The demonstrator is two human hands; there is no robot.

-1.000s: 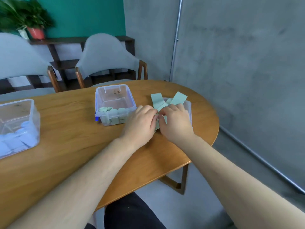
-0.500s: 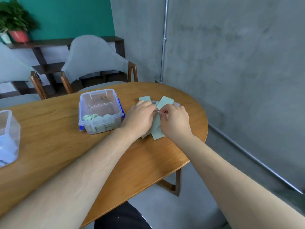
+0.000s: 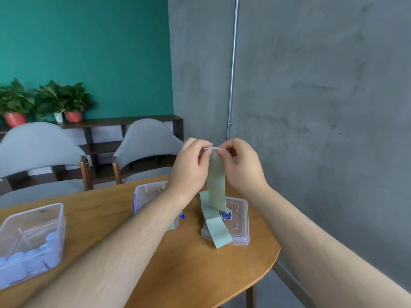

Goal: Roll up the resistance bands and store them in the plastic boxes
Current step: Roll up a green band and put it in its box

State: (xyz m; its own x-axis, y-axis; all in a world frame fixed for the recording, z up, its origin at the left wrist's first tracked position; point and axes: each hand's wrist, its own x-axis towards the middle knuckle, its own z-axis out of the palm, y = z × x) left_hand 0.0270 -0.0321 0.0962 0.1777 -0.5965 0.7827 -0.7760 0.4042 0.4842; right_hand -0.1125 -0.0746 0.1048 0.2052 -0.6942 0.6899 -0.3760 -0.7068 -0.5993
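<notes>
Green band [image 3: 215,178] held up at frame centre by its top end, roll just starting.

L to R: clear box w/ blue rolls [image 3: 33,236] at lower left; second clear box [image 3: 148,194] partly behind the left forearm; left hand [image 3: 189,170] and right hand [image 3: 243,167] each pinch the band's top edge btwn thumb and fingertips, other fingers curled. The band hangs down, and its tail lies folded across a third clear box [image 3: 241,221] at centre right, reaching the table [image 3: 189,274]. Best approach imo: turn the top edge over tight and square first, keep both thumbs level so edges stack flush, let the hanging weight give tension, and feed the tail up w/o dragging the box. A loose first turn prob means a cone-shaped roll. Then drop it in the second box; contents hidden, can't tell.
</notes>
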